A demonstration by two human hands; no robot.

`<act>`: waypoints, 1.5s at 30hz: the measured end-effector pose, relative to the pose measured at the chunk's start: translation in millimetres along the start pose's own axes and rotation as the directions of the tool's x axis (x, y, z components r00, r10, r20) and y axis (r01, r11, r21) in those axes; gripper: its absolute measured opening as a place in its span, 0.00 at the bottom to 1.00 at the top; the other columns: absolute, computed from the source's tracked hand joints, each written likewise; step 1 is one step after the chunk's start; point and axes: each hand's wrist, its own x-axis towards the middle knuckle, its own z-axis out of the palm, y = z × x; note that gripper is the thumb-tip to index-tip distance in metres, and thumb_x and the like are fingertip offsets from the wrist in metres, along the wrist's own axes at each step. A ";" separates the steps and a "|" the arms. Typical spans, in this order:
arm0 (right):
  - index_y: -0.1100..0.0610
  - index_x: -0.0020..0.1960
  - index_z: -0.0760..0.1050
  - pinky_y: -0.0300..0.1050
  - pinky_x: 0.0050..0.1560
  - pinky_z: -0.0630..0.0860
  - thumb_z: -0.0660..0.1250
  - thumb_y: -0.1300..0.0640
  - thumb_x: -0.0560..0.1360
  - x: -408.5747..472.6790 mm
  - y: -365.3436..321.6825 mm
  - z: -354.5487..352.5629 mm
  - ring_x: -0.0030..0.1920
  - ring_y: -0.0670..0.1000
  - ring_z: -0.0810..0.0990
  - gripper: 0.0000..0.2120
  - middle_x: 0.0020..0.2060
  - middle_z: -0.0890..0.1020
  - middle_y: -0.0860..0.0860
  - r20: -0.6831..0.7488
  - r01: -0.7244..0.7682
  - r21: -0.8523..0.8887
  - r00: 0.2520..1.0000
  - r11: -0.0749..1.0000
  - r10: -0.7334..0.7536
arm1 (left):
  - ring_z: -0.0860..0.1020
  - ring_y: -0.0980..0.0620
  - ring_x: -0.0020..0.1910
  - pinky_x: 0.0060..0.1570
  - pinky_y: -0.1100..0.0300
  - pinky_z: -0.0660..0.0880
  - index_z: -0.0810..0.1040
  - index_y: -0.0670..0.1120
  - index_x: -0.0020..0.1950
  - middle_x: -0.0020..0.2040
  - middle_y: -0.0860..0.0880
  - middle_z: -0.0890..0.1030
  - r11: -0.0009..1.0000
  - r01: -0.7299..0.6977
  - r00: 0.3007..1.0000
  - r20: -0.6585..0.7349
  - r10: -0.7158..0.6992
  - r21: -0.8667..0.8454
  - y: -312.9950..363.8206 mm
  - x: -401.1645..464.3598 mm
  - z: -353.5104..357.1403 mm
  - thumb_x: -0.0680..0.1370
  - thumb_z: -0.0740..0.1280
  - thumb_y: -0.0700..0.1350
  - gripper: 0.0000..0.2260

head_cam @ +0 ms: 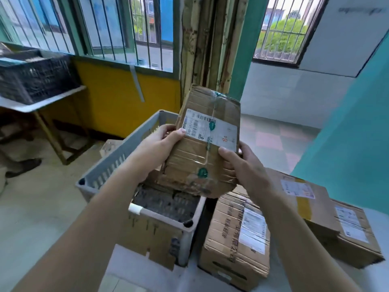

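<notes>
Between both grips, held up in the air: worn brown cardboard parcel (195, 159), crumpled corners, clear tape, green round stickers, white shipping label (211, 129) facing up. Left grip (160, 147) clasps its left edge, right grip (245, 165) its right edge, thumbs on top. Grey crate (117, 159) below the grips.

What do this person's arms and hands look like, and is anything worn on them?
The left hand and right hand wear no gloves, and no ring, watch or bracelet shows. The left forearm and right forearm are uncovered down to the picture's edge, so no sleeve is in view.
</notes>
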 end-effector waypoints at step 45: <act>0.48 0.80 0.61 0.53 0.61 0.75 0.68 0.42 0.78 156.3 -8.8 128.3 0.63 0.54 0.75 0.34 0.69 0.73 0.51 0.365 0.005 -0.703 0.861 0.711 0.354 | 0.83 0.45 0.48 0.52 0.49 0.83 0.76 0.42 0.64 0.51 0.47 0.83 0.840 0.512 0.859 -0.089 -0.505 0.177 -94.3 65.6 -48.6 0.71 0.65 0.65 0.32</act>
